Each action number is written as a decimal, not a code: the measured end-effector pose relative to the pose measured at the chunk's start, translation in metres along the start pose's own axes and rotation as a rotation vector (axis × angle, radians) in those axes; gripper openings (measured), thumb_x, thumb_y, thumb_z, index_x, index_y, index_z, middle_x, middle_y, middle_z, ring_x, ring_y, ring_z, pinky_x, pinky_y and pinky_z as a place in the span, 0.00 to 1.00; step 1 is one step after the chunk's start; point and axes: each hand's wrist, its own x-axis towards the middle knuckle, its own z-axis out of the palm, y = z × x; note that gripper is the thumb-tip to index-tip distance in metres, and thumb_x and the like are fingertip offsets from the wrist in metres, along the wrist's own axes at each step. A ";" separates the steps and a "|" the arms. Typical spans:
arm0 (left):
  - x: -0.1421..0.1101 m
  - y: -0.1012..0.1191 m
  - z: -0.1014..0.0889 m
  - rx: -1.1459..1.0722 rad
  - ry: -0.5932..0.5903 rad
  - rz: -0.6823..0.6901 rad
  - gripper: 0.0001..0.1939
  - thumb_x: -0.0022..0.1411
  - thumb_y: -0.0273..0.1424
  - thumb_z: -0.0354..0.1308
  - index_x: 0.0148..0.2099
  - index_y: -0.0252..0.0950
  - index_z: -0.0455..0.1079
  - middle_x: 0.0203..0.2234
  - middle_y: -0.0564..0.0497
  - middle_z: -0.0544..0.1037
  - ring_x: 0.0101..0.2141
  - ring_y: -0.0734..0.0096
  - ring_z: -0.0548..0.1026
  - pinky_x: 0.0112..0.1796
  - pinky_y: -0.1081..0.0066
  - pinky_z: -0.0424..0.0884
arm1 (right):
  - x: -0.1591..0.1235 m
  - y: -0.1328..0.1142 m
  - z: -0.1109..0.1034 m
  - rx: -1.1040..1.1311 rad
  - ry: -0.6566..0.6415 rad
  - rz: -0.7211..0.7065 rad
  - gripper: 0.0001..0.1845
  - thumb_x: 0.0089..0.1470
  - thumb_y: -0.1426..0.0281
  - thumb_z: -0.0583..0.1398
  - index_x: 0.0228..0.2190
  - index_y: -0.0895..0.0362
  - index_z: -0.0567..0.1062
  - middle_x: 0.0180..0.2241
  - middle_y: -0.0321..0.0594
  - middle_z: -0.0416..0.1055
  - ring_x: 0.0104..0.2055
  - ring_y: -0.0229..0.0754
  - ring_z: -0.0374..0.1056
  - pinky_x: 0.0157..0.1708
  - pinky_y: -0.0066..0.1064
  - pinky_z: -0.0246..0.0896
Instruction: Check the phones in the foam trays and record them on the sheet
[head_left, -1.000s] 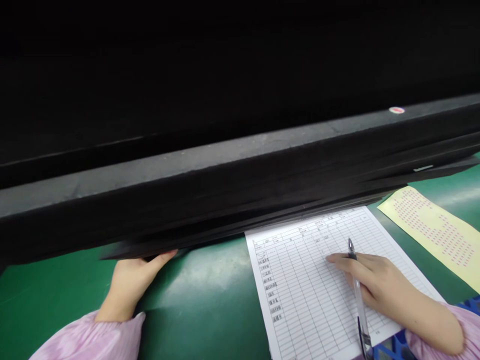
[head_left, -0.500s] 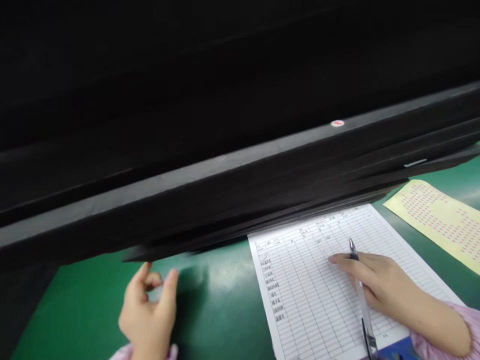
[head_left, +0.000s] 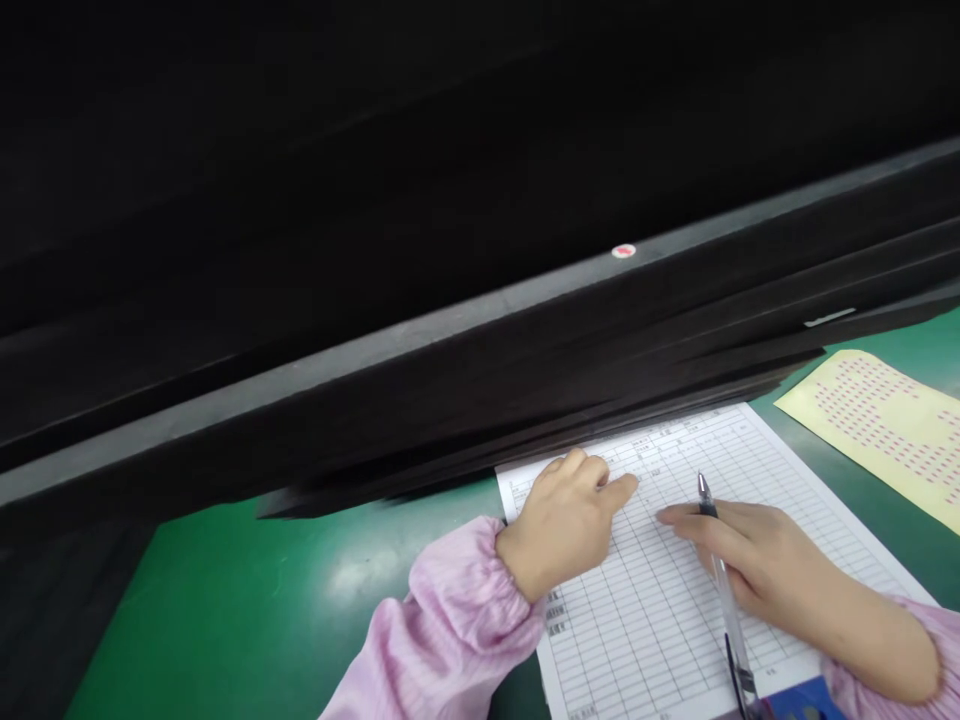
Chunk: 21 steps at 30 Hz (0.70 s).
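Observation:
A white printed form sheet lies on the green table. My left hand, in a pink sleeve, rests on the sheet's upper left part with its fingers curled loosely and nothing held. My right hand lies on the sheet to the right and holds a clear pen, tip pointing away from me. A stack of large black boards slants across the view just beyond both hands and covers the sheet's far edge.
A yellow sheet with rows of red marks lies at the right on the table. A small red-and-white sticker sits on the top board's edge. Something blue shows at the bottom right.
My left hand has let go of the black boards' lower edge and moved right onto the form sheet. My right hand with the pen has stayed in place.

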 end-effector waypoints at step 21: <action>0.002 -0.005 0.006 -0.015 0.096 0.044 0.19 0.55 0.17 0.48 0.45 0.42 0.66 0.30 0.52 0.65 0.32 0.70 0.62 0.31 0.70 0.62 | 0.000 0.001 0.002 -0.020 -0.013 -0.004 0.19 0.50 0.86 0.44 0.39 0.57 0.63 0.30 0.38 0.73 0.23 0.36 0.68 0.20 0.26 0.63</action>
